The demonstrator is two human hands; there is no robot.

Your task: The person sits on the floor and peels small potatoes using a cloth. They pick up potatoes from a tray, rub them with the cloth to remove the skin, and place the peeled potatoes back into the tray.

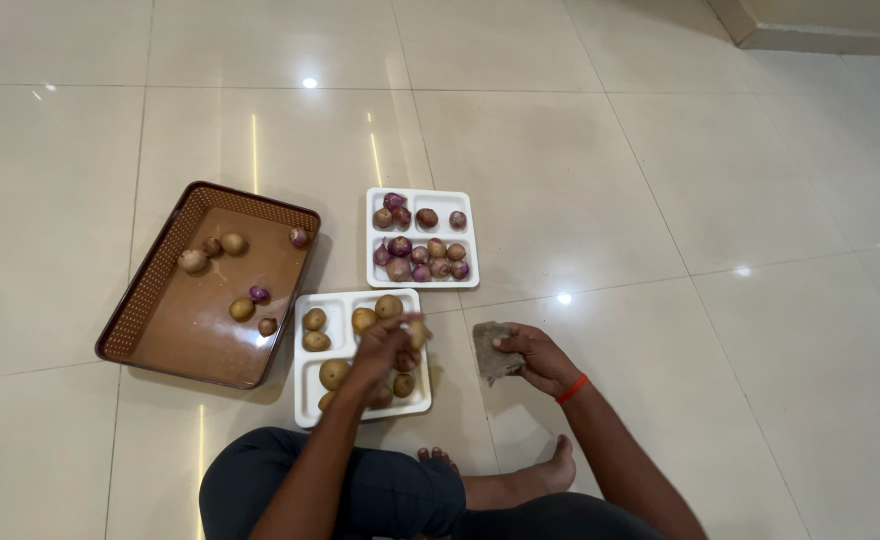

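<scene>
I sit on a tiled floor. My left hand (388, 347) hovers over the near white divided tray (302, 380) and grips a small potato (417, 332) above its right compartments. That tray holds several potatoes. My right hand (538, 358), with a red band at the wrist, holds a grey-brown cloth (492, 350) just right of the tray. A second white divided tray (373, 280) farther away holds several small onions.
A brown rectangular tray (185, 325) with a perforated rim lies at the left, with a few potatoes and onions scattered in it. My crossed legs and bare foot (550, 472) are at the bottom. A wall skirting (830, 40) runs at the top right.
</scene>
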